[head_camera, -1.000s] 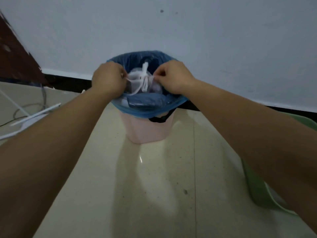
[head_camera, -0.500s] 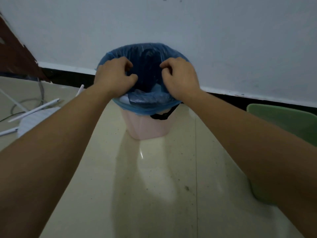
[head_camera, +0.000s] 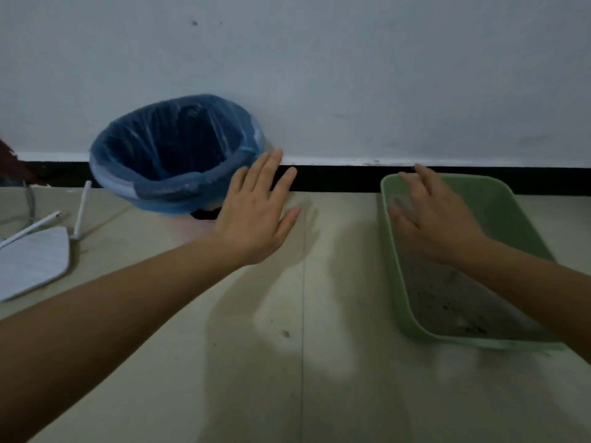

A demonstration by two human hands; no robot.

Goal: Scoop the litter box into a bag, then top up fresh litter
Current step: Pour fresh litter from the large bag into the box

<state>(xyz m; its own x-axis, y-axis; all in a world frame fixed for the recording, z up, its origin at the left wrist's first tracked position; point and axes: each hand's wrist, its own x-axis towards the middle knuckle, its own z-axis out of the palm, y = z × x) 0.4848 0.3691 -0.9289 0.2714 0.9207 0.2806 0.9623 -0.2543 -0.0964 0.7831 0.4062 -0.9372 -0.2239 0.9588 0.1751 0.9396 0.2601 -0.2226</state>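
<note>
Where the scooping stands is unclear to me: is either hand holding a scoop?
No: the left hand and the right hand, over the green litter box, both show straight, empty fingers.

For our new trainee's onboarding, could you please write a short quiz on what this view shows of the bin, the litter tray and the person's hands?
1. Fill in: seen from the head camera, the green litter tray stands to the ___ of the blue-lined bin.
2. True or false: the left hand grips the bin.
3. The right hand is held above: A the bin; B the litter tray; C neither.
Key: 1 right. 2 false: its fingers are straight and hold nothing. 3 B.
</note>
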